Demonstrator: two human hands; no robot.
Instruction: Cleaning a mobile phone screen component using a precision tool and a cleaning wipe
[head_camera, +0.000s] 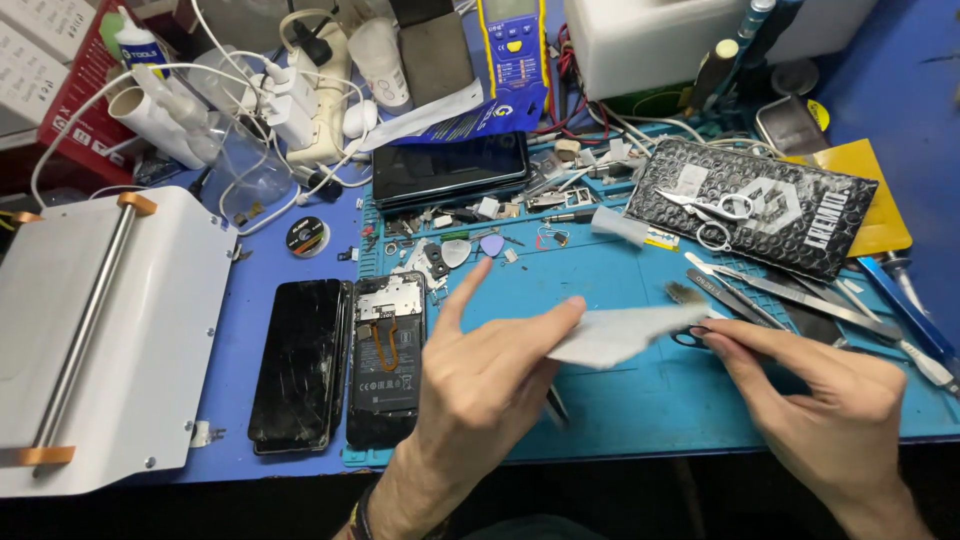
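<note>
Pinching a white wipe (625, 332) between both hands (660, 345), black bubble-wrap pouch (765, 210) beyond, upper right.

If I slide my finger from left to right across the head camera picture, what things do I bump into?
White machine → cracked black phone → opened phone → left hand → white sheet → right hand.

This is a phone repair workbench. A blue silicone work mat (640, 400) covers the table; at its left edge lie an opened phone (386, 360) and a cracked screen (298, 362), at its far side loose small parts, tweezers (790, 292) and scissors (715, 208), beyond it a multimeter (512, 42).
</note>
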